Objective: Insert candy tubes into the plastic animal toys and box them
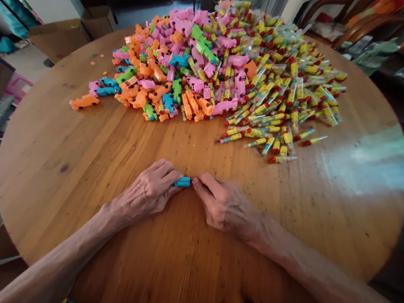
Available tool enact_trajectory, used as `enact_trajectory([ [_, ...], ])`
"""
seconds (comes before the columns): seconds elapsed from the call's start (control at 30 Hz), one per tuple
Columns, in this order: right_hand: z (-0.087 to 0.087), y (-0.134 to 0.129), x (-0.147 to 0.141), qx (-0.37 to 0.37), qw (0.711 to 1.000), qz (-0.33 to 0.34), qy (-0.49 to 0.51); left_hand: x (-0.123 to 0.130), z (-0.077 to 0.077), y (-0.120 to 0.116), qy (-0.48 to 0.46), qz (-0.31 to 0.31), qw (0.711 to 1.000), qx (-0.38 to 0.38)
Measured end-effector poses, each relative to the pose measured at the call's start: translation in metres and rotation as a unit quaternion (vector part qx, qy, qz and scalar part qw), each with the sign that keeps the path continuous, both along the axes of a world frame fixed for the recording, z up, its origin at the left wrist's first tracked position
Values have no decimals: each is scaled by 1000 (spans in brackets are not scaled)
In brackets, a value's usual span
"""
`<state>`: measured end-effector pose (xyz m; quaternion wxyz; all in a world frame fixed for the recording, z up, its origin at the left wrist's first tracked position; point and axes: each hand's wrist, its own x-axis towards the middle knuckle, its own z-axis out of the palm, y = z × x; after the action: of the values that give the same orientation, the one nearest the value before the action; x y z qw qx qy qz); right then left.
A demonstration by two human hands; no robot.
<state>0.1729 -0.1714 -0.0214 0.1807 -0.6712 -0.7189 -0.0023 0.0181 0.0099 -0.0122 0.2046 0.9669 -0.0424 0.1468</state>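
Note:
My left hand (156, 185) is closed on a small blue plastic piece (182, 182) near the middle of the table. My right hand (220, 200) is just right of the piece, its thumb and index finger pressed together; whatever they pinch, if anything, is too small to name. Beyond the hands lies a heap of orange, pink, green and blue toy cars (158, 83). To its right spreads a pile of clear-wrapped tubes (264, 95) with yellow labels and red ends.
The round wooden table (90, 160) fills most of the view. One orange car (84, 102) lies apart at the left. A cardboard box (61, 38) stands beyond the left edge, and wooden chairs (364, 24) stand at the back right.

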Motion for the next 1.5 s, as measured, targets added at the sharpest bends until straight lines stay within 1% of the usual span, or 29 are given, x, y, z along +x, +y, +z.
enact_trajectory([
  [0.1, 2, 1, -5, -25, 999, -22, 43, -1, -1, -6, -1, 19, 1000, 13],
  [0.2, 1, 2, -9, -29, 996, -30, 74, -1, -1, -10, -6, 26, 1000, 4],
  [0.27, 1, 2, -9, -28, 997, -24, 71, -1, -1, -9, -2, 24, 1000, -13],
  [0.37, 1, 2, -4, -29, 999, 5, 29, 0, -1, -4, 3, 2, 1000, -25],
  [0.47, 6, 3, 5, -51, 998, 23, 15, 0, 0, 1, 18, -5, 1000, -1],
  [0.57, 10, 6, 14, -74, 996, 32, 44, 0, 0, 4, 30, 23, 999, 31],
  [0.63, 12, 8, 16, -69, 996, 27, 59, 0, 1, 4, 24, 33, 998, 52],
  [0.73, 13, 8, 13, -56, 997, 11, 54, 0, 1, 3, 15, 37, 996, 83],
  [0.83, 16, 9, 4, -80, 997, 5, 23, 1, 1, 2, 15, 40, 995, 92],
  [0.97, 20, 13, -5, -109, 994, 10, -16, 2, 1, 2, 20, 31, 998, 48],
  [1.07, 21, 15, 2, -93, 996, -1, 15, 5, 4, 6, 23, 35, 999, -12],
  [1.2, 26, 14, 20, -74, 993, 8, 89, 11, 16, 11, 67, 43, 993, -91],
  [1.3, 33, 7, 22, -88, 992, -8, 91, 12, 25, 7, 106, 49, 984, -132],
  [1.4, 40, -3, 14, -102, 991, -41, 77, 9, 28, -1, 117, 54, 981, -146],
  [1.5, 39, -12, 4, -110, 990, -65, 61, 6, 23, -11, 83, 57, 989, -113],
])
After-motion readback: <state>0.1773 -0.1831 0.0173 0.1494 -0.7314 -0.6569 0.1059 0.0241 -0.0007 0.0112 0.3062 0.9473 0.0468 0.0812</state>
